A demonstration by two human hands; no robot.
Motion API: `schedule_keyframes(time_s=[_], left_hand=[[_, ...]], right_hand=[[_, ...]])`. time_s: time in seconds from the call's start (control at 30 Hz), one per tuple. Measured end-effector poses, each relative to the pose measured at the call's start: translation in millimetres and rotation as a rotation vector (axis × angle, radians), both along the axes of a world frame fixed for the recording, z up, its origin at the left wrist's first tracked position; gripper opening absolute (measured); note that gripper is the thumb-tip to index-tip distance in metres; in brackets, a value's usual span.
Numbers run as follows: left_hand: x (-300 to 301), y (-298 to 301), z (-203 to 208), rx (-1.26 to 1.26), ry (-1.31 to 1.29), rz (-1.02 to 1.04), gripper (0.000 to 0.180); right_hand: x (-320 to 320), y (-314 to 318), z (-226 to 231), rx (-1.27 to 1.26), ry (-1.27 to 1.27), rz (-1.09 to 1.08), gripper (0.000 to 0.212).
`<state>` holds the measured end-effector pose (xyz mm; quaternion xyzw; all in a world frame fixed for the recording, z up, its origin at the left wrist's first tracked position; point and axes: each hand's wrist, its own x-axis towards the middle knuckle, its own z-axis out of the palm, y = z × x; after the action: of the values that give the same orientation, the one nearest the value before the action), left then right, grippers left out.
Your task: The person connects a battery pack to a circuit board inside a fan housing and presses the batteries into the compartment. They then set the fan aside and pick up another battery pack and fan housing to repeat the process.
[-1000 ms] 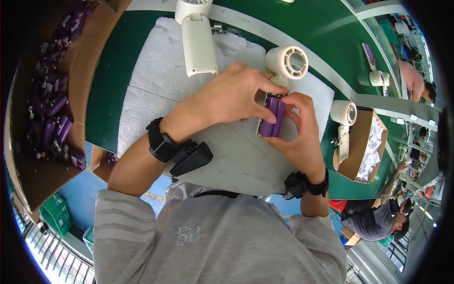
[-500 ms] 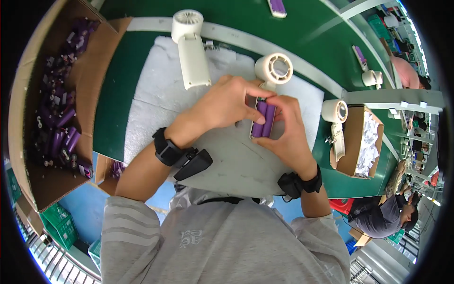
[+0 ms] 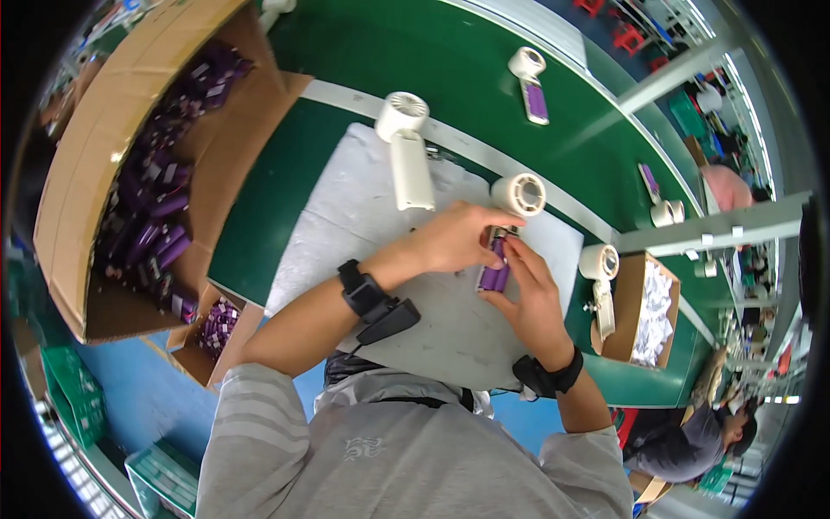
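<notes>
A small white handheld fan (image 3: 519, 195) with an open-fronted handle is between my hands, over the pale foam pad (image 3: 303, 251). Two purple battery cells (image 3: 494, 278) lie side by side in that handle. My left hand (image 3: 458, 238) grips the handle's upper end just below the fan head, its thumb against the cells. From the right, my right hand (image 3: 534, 298) closes on the handle, fingers over its upper part and thumb by the lower end. The fingers hide much of the handle. Another white fan (image 3: 411, 169) lies on the pad's far side, beyond my left hand.
At left stands a large cardboard box (image 3: 246, 147) of purple battery packs, with a smaller box (image 3: 246, 342) below it. On the right, a white fan (image 3: 598, 262) lies beside a carton (image 3: 627, 307) of white pieces. A fan with purple cells (image 3: 528, 65) lies on the green surface beyond.
The view has shifted, bringing more of the far green surface into sight. My right fingers have moved onto the upper part of the cells. Both hands still hold the fan.
</notes>
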<state>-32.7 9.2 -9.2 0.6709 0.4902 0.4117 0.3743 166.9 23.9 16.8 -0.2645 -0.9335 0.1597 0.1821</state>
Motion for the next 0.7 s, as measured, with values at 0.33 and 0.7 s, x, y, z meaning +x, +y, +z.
schedule_keyframes(time_s=[0.33,0.7], left_hand=[[9,-11,9,0.114,-0.239,-0.021,0.056],[-48,-10,17,0.32,0.574,1.003,0.057]], right_hand=[[5,104,-5,0.429,0.151,-0.459,0.052],[17,49,-37,-0.387,0.342,-0.234,0.007]])
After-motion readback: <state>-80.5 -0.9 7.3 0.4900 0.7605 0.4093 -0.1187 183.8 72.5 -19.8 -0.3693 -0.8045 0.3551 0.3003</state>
